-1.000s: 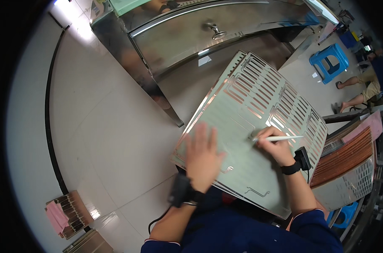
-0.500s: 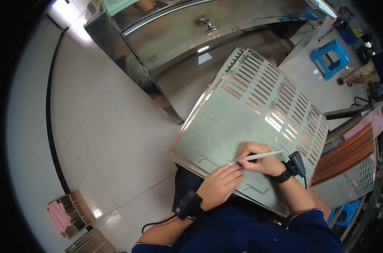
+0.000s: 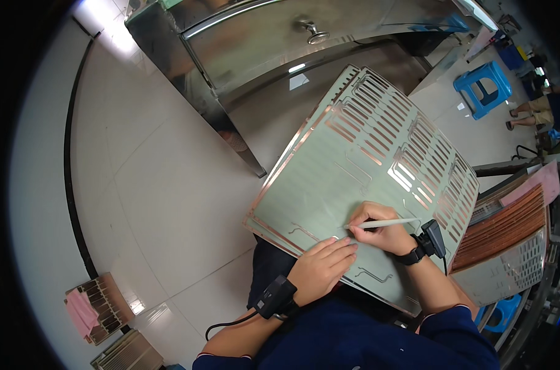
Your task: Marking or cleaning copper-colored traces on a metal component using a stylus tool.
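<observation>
A large pale-green circuit board panel [image 3: 298, 200] with bare copper strips and lines lies tilted across my lap. My right hand [image 3: 381, 229] pinches a slim white pen-shaped tool [image 3: 388, 222], its tip close to the panel's surface. Flat on the near part of the panel rests my left hand [image 3: 324, 265], fingers stretched out together, just below and left of the tool's tip. Whether the tip touches the panel I cannot tell. Each wrist carries a black strapped device.
A metal cabinet with a knob [image 3: 318, 37] stands beyond the panel. To the right, a rack holds stacked copper-coloured panels [image 3: 502, 228] with pink sheets. A blue stool [image 3: 483, 89] and a seated person's legs [image 3: 526, 117] are farther right. More panels [image 3: 104, 305] lean at the lower left.
The tool's tip has shifted slightly up, away from my left fingertips, with my right hand. My left hand stays nearly in place. The view has shifted a little.
</observation>
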Tool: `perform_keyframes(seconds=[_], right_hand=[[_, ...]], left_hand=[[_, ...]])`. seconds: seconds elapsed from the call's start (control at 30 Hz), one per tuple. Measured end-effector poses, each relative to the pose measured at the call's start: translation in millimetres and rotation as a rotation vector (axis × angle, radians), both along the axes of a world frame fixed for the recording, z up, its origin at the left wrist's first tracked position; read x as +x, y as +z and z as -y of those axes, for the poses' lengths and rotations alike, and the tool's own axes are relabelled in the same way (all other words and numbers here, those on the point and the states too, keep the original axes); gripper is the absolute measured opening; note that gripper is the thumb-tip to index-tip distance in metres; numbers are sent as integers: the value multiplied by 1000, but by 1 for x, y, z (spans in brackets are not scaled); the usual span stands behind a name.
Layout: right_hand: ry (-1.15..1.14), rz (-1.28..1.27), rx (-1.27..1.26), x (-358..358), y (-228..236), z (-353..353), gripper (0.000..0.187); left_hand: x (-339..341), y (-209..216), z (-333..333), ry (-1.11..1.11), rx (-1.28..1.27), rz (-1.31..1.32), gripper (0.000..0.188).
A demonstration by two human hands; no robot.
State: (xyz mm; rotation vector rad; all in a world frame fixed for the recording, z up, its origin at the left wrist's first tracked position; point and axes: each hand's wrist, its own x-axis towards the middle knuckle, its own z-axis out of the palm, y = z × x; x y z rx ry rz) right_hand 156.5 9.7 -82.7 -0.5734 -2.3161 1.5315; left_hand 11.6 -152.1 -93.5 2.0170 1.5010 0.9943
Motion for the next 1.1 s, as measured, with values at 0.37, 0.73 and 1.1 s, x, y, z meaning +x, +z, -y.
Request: perform_keyframes(seconds=[0.37, 0.73, 1.1], right_hand=[[-22, 7, 2, 1, -1, 2, 10], [-4, -4, -22, 6, 0, -2, 9], [-62, 11, -25, 2, 3, -3, 11]], left_hand=[[0, 0, 0, -4, -7, 19, 29], [1, -2, 1, -1, 1, 19, 29], [0, -1, 0, -3, 1, 19, 29]])
